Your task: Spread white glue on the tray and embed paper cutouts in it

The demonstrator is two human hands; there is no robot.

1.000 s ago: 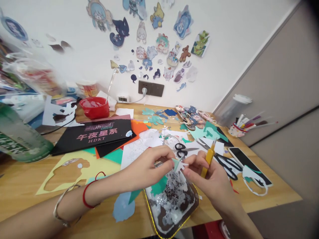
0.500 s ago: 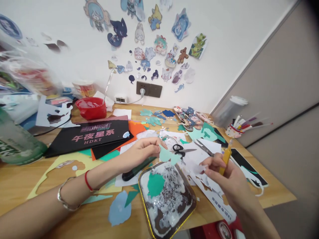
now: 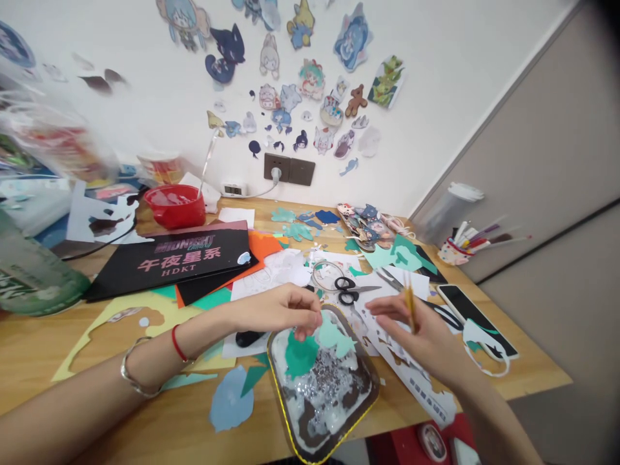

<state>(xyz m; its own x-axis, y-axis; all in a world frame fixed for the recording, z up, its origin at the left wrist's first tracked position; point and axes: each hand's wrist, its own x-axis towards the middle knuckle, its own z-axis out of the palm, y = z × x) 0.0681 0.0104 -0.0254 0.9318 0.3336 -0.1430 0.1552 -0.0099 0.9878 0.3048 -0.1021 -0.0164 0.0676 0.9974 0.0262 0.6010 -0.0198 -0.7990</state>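
Note:
My left hand [image 3: 290, 311] is over the top left of a dark rounded square board [image 3: 356, 405] with a gold edge, smeared with white glue. Its fingers pinch the left edge of a mint-green paper cutout [image 3: 339, 339], which lies against the glue. Beside it, a darker green cutout [image 3: 299, 358] sits on the board, partly under my fingers. My right hand [image 3: 421, 329] is raised to the right of the board, with a slim yellow tool [image 3: 411, 305] tucked upright between its fingers. The tool is blurred; its kind cannot be told. The thumb and index finger are apart.
Black-handled scissors [image 3: 346, 290] and a tape roll [image 3: 325, 276] lie behind the board. Paper scraps surround it, including a light blue piece [image 3: 231, 400]. A phone [image 3: 472, 316] is at right. A red bowl [image 3: 175, 208], black folder [image 3: 174, 258] and green bottle [image 3: 36, 271] stand left.
My left hand has lowered the mint-green cutout onto the glued board. A white scrap has left my right fingers, which have opened and moved slightly left.

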